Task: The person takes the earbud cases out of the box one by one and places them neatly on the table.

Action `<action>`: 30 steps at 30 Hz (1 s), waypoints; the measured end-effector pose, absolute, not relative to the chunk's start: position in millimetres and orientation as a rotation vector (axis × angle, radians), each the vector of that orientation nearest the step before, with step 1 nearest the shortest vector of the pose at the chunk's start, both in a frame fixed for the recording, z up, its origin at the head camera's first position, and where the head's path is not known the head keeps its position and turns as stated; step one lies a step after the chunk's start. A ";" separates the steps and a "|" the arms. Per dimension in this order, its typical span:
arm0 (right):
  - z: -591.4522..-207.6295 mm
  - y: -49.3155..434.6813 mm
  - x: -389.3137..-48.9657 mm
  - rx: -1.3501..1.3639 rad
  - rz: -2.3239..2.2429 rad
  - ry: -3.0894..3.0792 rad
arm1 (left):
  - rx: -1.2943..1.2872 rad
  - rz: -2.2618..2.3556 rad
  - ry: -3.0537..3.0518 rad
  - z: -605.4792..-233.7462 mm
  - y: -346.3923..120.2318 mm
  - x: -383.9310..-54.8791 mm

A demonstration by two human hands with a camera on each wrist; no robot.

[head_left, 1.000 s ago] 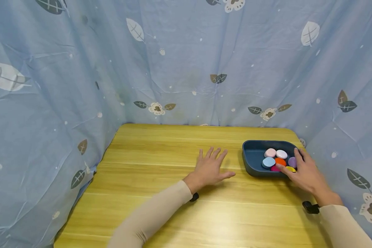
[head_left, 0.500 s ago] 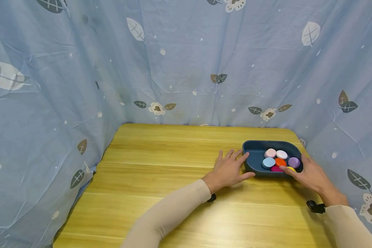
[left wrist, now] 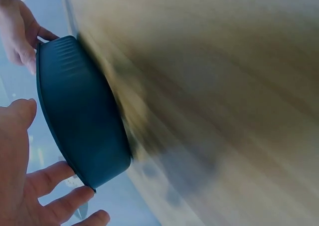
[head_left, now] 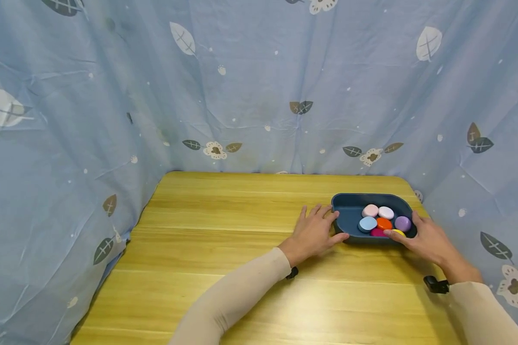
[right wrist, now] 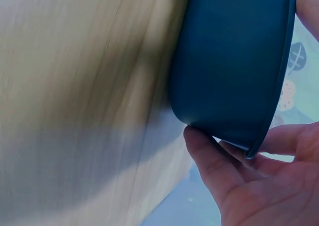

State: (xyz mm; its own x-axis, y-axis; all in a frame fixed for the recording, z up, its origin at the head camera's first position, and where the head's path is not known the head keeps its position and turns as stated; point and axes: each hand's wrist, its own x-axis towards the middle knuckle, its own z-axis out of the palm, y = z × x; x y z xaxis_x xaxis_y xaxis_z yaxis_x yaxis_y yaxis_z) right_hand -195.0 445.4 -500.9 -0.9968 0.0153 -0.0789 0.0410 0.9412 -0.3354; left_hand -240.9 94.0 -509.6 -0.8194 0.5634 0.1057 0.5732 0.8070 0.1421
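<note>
A blue curtain [head_left: 250, 91] printed with leaves and flowers surrounds the far, left and right sides of a yellow wood-grain table [head_left: 224, 206]. Beige sleeves [head_left: 237, 292] reach in from the near side. A dark blue tray [head_left: 349, 217], oblong with rounded corners, is at the far right of the table; I cannot tell whether its base rests fully on the wood. The right hand [head_left: 433, 244] has a closed grip on the tray's right end, thumb over the near rim and fingertips against the outer wall. The left hand [head_left: 312, 233] is at the left end, its grip open, the spread fingers touching the rim. A small black device [head_left: 436, 284] sits at the right wrist. Seven rounded pieces lie in the tray, mostly toward its right: light blue [head_left: 367, 224] leftmost, purple [head_left: 403, 223] rightmost, orange [head_left: 384, 224] between them, pale pink [head_left: 370, 211] and white [head_left: 386, 212] side by side farther back, magenta [head_left: 377, 232] and yellow [head_left: 399, 232] partly hidden along the near wall.
</note>
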 end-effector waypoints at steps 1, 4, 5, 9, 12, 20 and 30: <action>-500.6 443.0 -195.4 0.035 -0.523 3.024 | -0.915 -0.258 -2.930 -509.0 91.8 -241.4; -499.7 434.1 -195.1 0.011 -0.517 3.032 | -0.889 -0.269 -2.939 -508.5 84.0 -242.9; -500.0 431.3 -194.8 0.005 -0.514 3.033 | -0.886 -0.275 -2.942 -508.7 81.0 -243.4; -498.7 419.6 -193.7 -0.010 -0.516 3.031 | -0.880 -0.321 -2.941 -509.2 67.9 -245.8; -497.2 409.2 -195.6 -0.038 -0.518 3.029 | -0.862 -0.358 -2.941 -508.8 56.6 -248.2; -495.6 375.4 -205.0 -0.097 -0.552 3.021 | -0.804 -0.464 -2.968 -506.7 24.4 -252.2; -495.4 333.4 -215.1 -0.204 -0.572 3.007 | -0.736 -0.557 -2.980 -510.3 -23.9 -253.6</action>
State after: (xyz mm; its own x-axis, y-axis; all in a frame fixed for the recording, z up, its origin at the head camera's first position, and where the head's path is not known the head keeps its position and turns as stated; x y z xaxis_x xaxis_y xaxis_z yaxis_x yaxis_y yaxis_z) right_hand -215.1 333.4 -495.4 -0.9885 -0.1438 -0.0472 -0.1164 0.9218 -0.3697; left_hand -253.6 -23.9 -510.3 -0.8886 0.4465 0.1051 0.4544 0.8252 0.3356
